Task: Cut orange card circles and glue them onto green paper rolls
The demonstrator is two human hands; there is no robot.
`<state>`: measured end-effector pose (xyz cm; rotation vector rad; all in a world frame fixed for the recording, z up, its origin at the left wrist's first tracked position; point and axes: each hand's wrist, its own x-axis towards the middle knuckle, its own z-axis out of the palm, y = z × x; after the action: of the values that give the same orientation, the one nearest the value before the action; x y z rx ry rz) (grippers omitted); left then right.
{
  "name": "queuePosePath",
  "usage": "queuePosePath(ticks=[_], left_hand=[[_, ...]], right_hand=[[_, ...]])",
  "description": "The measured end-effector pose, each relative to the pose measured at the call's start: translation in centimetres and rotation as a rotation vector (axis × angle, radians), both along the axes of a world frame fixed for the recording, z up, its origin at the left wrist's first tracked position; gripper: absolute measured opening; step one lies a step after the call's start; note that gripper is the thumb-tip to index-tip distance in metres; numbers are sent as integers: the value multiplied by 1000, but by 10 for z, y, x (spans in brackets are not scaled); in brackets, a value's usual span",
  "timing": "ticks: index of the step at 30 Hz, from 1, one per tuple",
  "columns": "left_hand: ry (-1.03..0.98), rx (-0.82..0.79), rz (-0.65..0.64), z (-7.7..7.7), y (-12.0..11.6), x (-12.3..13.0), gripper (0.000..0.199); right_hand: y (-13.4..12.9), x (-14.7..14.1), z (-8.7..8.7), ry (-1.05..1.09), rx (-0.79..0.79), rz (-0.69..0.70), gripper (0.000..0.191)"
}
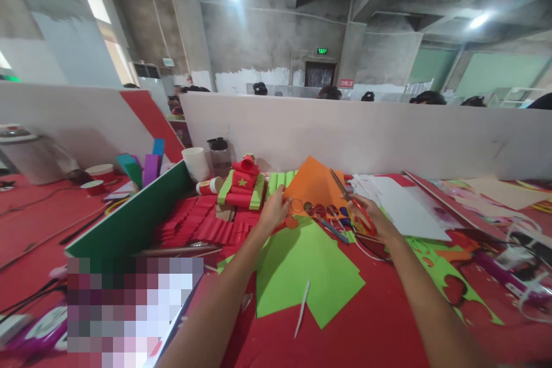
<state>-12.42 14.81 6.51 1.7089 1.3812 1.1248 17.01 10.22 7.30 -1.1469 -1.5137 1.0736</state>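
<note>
Pinching orange paper (314, 181): left fingers (282, 200) | gripping scissors (364, 215): right fingers (359, 202) | green sheets (306, 264) nearby

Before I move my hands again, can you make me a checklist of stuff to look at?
1. Left hand holding the orange paper by its edge: ok.
2. Right hand holding the scissors: ok.
3. Left hand apart from the blades: ok, there's a gap between them.
4. Blades fully closed: cannot tell, too small to see.
5. Green paper with nothing lying on it: not ok, a white stick lies partly on it.
</note>
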Motion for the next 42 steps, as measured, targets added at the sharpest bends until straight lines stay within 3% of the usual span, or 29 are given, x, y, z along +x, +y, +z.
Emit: queuePosePath(ticks=[5, 9, 14, 22, 29, 37, 42], left_hand=[[-72, -38, -46, -1, 1, 3, 49], [-101, -43, -50, 1, 2, 3, 38], [-149, 38, -53, -1, 7, 3, 26], [-308, 201, -35, 5, 6, 7, 39], [-245, 202, 58, 0, 9, 4, 29], [-379, 221, 136, -2, 8, 8, 28], [-418, 243, 165, 6, 2, 13, 29]], right_hand=[[-9, -21, 1, 108, -43, 148, 56], [-9, -30, -1, 167, -54, 188, 48], [-9, -39, -4, 257, -100, 238, 44], [-22, -50, -5, 283, -58, 285, 46], [-22, -50, -12, 171, -101, 313, 53], [-38, -54, 9, 35, -191, 370, 64], [-41, -50, 7, -60, -259, 355, 57]])
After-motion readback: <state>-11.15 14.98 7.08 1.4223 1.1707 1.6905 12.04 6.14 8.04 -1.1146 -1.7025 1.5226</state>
